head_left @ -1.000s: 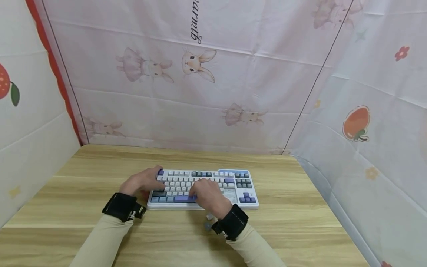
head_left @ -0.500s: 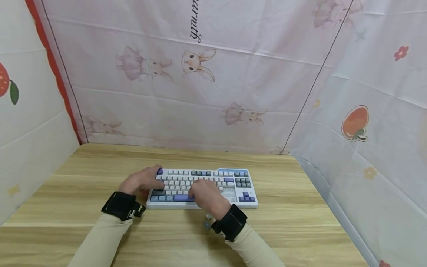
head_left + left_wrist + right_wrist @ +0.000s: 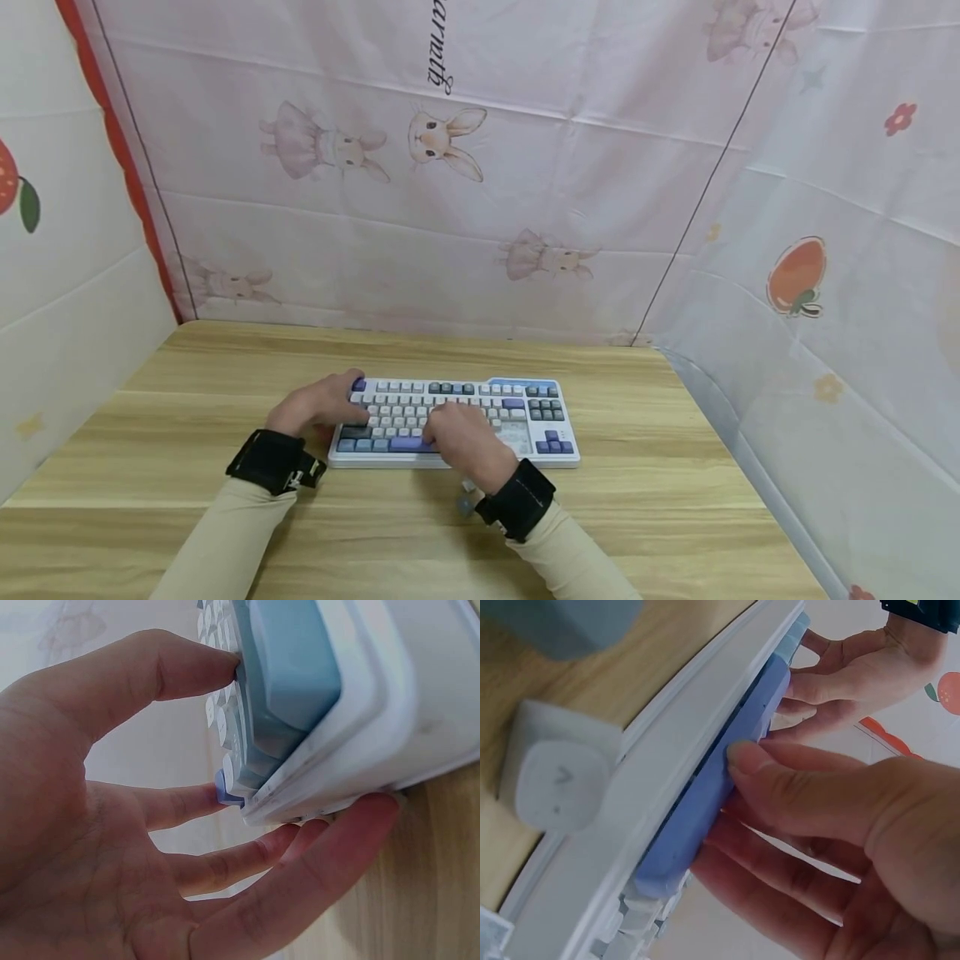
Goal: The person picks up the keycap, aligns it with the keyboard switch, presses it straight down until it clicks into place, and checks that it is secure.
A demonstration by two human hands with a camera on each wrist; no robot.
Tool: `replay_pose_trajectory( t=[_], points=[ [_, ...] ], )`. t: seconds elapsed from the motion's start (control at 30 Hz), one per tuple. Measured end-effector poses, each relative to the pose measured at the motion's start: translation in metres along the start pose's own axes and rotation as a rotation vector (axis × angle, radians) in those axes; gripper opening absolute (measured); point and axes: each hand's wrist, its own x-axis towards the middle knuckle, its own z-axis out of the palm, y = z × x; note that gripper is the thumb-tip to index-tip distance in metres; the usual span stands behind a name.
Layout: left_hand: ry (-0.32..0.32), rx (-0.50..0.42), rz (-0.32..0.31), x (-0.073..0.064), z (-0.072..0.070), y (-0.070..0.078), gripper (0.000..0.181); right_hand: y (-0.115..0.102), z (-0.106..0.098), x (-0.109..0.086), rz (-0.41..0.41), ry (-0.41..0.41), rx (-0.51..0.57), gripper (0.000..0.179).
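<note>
A white mechanical keyboard [image 3: 405, 411] with white, blue, grey and purple keys lies on the wooden table. My left hand [image 3: 318, 404] grips its left end. In the left wrist view, the thumb presses the keys near the pale blue keycaps [image 3: 292, 664], with fingers along the case's side and edge. My right hand [image 3: 468, 437] is over the front middle of the keyboard. It pinches the long purple space bar [image 3: 712, 802], thumb on its front face and fingers on the opposite side. The head view hides the right fingertips.
Loose keycaps lie before the keyboard near my right wrist: a white one [image 3: 562, 776] and a grey-blue one [image 3: 570, 622]. A pale patch without coloured caps [image 3: 514, 435] shows at the keyboard's right. Printed cloth [image 3: 420, 275] hangs behind the table [image 3: 637, 500] and along its sides.
</note>
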Motion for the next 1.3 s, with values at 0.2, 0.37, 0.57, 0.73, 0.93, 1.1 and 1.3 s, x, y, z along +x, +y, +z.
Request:
replay_pose_trajectory(
  t=[0.2, 0.37, 0.57, 0.73, 0.93, 1.1, 1.3],
  points=[
    [-0.003, 0.0, -0.005, 0.0001, -0.0001, -0.0011, 0.087, -0.0029, 0.0012, -0.0002, -0.026, 0.017, -0.066, 0.028],
    [-0.007, -0.005, -0.007, 0.0007, -0.0003, -0.0009, 0.086, -0.0044, 0.0042, 0.0014, -0.068, 0.047, -0.165, 0.03],
    [-0.003, 0.001, -0.016, 0.0011, -0.0001, 0.001, 0.084, -0.0042, 0.0062, 0.002, -0.092, 0.054, -0.226, 0.037],
    [-0.004, -0.001, -0.02, 0.0008, 0.0, 0.0015, 0.084, -0.0051, 0.007, 0.0034, -0.086, 0.041, -0.241, 0.037],
    [-0.01, -0.019, -0.032, -0.0002, -0.0018, 0.0024, 0.086, -0.0052, 0.0088, 0.0051, -0.089, 0.024, -0.27, 0.04],
    [-0.003, -0.002, -0.01, 0.0012, 0.0001, -0.0001, 0.085, -0.0021, 0.0078, 0.003, -0.099, 0.005, -0.189, 0.039],
    [-0.003, -0.009, -0.011, 0.0025, 0.0018, -0.0016, 0.086, 0.0026, 0.0048, 0.0004, -0.085, -0.021, -0.039, 0.036]
  ],
)
